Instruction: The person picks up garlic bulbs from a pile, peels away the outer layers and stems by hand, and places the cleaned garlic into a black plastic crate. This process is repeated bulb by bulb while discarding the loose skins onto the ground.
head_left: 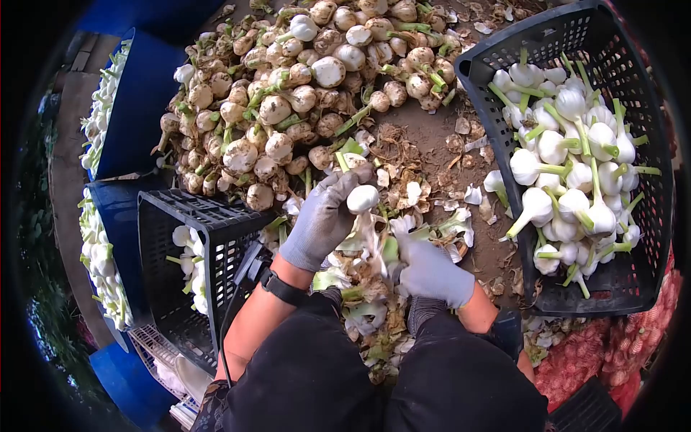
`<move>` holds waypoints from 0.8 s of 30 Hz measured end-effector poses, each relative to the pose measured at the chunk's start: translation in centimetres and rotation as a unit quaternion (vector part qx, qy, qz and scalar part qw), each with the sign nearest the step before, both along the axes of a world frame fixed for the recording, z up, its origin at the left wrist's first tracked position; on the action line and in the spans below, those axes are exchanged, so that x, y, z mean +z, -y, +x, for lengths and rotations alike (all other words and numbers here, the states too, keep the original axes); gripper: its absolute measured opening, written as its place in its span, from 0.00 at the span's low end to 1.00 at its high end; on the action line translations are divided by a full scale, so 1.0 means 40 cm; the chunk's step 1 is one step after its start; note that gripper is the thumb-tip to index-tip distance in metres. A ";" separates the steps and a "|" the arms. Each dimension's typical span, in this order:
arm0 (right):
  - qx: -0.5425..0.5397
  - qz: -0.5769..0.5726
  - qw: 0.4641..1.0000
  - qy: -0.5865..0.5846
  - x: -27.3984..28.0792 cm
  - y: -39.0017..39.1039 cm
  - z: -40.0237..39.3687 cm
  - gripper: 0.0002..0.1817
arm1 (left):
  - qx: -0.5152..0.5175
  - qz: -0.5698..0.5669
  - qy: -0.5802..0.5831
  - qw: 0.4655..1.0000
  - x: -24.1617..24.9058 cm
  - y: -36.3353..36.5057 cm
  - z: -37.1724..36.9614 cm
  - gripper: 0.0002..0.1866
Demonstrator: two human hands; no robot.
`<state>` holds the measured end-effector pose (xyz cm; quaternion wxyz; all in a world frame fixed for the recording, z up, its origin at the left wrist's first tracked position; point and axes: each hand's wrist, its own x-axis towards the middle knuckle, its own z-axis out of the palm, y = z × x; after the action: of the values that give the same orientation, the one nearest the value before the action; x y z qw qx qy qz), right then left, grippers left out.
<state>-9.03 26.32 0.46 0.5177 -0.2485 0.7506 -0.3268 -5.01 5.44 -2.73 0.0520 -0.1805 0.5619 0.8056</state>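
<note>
A white, peeled garlic bulb (362, 199) with a short green stem is in my gloved left hand (322, 219), whose fingers are closed round it above the lap. Just to the right, my gloved right hand (430, 270) is beside hanging strips of skin (374, 241); its fingertips are blurred, and I cannot make out whether they hold anything. Beyond both hands lies a large heap of dirty, unpeeled garlic (273, 108). Loose skins and leaf pieces (367, 317) cover the ground between the legs.
A black crate (475, 93) of clean garlic stands at the right. Another black crate (173, 252) with some bulbs is at the left, near blue containers (140, 108) of garlic. Red net sacks (576, 360) lie at the lower right.
</note>
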 end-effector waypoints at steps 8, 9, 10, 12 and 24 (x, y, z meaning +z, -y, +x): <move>0.085 -0.008 0.992 -0.096 -0.056 0.021 -0.014 0.15 | -0.084 -0.144 -0.058 0.984 0.120 -0.019 -0.120 0.24; 0.081 -0.002 0.993 -0.080 -0.092 0.024 0.002 0.14 | -0.065 0.158 -0.034 0.985 0.234 -0.056 -0.173 0.26; 0.069 -0.150 0.977 -0.135 -0.058 0.040 0.009 0.12 | -0.064 0.110 -0.082 0.989 0.315 -0.063 -0.198 0.27; 0.116 -0.109 0.979 -0.124 -0.024 0.073 -0.025 0.11 | -0.001 0.011 -0.172 0.985 0.351 -0.030 -0.233 0.27; 0.031 -0.002 0.846 -0.532 -0.250 0.298 -0.141 0.07 | 0.095 -0.201 0.133 0.966 -0.094 0.088 0.046 0.22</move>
<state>-14.67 14.40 -9.55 0.0481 -0.4085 0.9023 -0.1294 -3.16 1.92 -6.49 0.0126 -0.3451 0.6804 0.6463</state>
